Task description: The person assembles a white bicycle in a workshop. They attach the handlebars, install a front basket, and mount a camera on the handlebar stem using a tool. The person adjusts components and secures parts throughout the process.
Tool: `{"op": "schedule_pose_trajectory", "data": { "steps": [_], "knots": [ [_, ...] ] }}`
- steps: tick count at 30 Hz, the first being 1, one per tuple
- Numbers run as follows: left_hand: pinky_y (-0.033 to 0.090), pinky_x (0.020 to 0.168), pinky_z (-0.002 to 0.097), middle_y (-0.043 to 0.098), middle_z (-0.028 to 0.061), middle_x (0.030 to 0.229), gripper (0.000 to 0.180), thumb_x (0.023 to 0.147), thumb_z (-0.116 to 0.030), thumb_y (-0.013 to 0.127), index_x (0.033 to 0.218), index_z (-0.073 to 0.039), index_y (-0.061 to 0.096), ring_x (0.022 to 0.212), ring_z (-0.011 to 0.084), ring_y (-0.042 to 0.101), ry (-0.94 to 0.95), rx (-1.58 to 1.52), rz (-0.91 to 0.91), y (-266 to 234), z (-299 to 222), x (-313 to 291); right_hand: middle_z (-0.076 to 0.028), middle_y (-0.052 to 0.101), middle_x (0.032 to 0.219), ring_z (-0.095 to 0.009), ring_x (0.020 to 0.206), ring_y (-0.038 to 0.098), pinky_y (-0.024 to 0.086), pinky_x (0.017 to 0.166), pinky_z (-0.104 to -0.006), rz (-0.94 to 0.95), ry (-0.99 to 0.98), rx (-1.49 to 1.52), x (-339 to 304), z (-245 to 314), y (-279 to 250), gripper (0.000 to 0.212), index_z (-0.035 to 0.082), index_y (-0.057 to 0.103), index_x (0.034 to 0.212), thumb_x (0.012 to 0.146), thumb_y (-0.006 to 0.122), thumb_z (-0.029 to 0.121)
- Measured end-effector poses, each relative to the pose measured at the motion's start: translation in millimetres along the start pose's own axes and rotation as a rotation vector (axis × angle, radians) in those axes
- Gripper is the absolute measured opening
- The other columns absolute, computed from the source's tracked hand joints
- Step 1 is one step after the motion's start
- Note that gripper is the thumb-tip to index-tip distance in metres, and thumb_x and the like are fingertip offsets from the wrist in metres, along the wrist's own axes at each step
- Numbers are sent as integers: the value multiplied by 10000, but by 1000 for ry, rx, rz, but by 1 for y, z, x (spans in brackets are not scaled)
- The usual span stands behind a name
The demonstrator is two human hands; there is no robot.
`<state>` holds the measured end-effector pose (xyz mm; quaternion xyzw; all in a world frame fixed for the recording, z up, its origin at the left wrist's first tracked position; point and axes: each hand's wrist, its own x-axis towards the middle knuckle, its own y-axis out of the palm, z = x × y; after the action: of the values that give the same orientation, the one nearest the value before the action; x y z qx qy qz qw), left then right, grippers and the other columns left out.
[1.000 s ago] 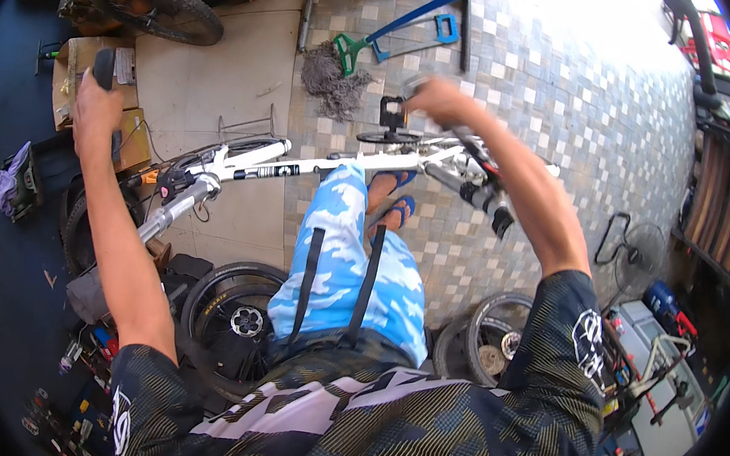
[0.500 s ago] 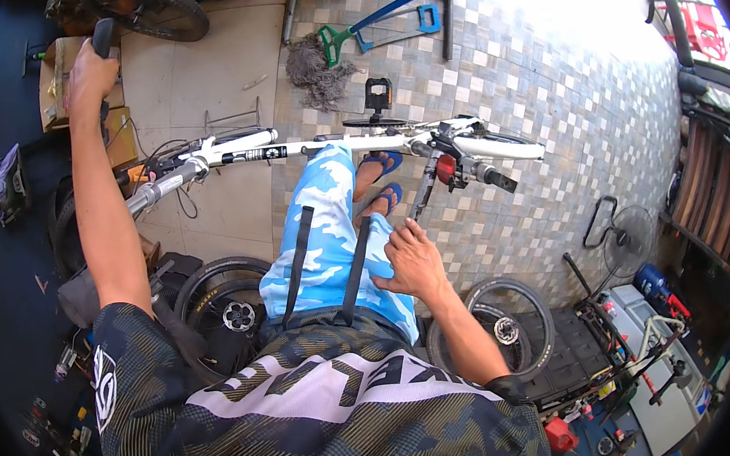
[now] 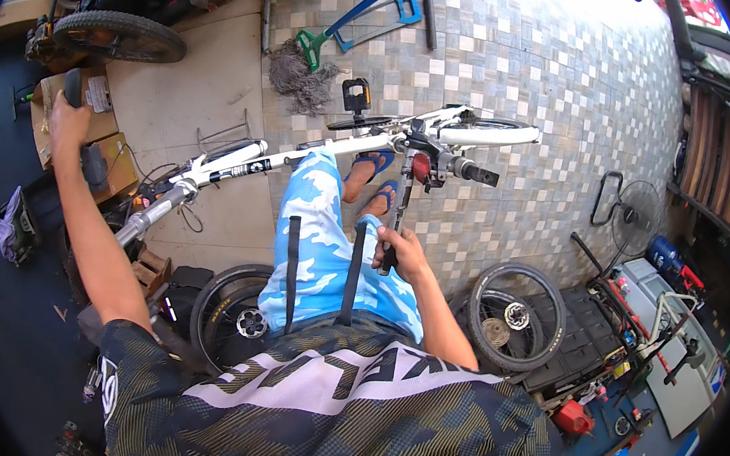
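Note:
A white bicycle frame (image 3: 285, 160) stretches across the view in front of my legs. At far left my left hand (image 3: 69, 125) is closed round a black handlebar grip (image 3: 73, 87), whose end sticks out past my fingers. My right hand (image 3: 404, 254) is wrapped round the black end of a narrow grey bar (image 3: 401, 201), close to my right thigh. That bar meets the frame near a red part (image 3: 422, 168) and a short silver tube (image 3: 457, 165). Beyond the frame sits a black pedal with orange reflectors (image 3: 357, 95). My fingers hide part of the bar's end.
Bicycle wheels lie at my left (image 3: 229, 316) and right (image 3: 516, 317). Beyond the bicycle are a grey mop head (image 3: 303, 81) and a blue hacksaw (image 3: 380, 27). A fan (image 3: 637, 216) stands at right. Cardboard boxes (image 3: 111, 170) are near my left hand.
My right hand has gone from loosely open beside the grey bar to closed round its black end. My left hand keeps its hold on the grip. The whole view has shifted slightly.

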<state>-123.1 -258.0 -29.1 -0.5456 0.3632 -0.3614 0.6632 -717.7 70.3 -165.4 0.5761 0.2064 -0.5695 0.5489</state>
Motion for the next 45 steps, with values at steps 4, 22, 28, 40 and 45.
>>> {"op": "schedule_pose_trajectory", "data": {
  "steps": [4,22,28,40,45],
  "knots": [
    [461,1040,496,635,301,1277,706,812,-270,686,1437,-10,487,1217,449,599,-56,34,-25,-4,3,-30,-65,563,615,-237,614,653,545,577,-378,-20,-29,144,13,-17,1,310,56,556,759,917,726,262],
    [480,973,401,701,191,1147,541,819,-159,656,1331,0,584,1085,336,661,124,-55,-36,-6,40,18,-156,666,712,-240,664,633,533,689,-418,254,106,-1273,13,108,-181,272,29,670,884,761,785,243],
    [479,981,425,689,209,1175,591,802,-269,676,1329,-18,585,1114,369,652,-13,20,61,-17,13,10,-179,681,745,-377,714,667,519,680,-484,147,-190,-1473,0,137,-181,298,73,662,906,806,761,335],
    [496,982,456,586,189,1372,567,946,-454,611,1358,-64,588,1186,357,603,718,-287,221,64,-262,-161,-115,723,829,-200,684,652,527,633,-307,-395,-471,-243,-34,47,-221,334,-25,726,1003,901,788,287],
    [604,787,474,674,245,1237,853,980,-739,343,1349,-19,611,1014,377,718,182,-432,1997,149,-419,-304,-33,661,958,-177,780,597,476,755,-344,-611,-746,913,11,-15,-177,277,147,635,988,964,687,418]
  ]
}}
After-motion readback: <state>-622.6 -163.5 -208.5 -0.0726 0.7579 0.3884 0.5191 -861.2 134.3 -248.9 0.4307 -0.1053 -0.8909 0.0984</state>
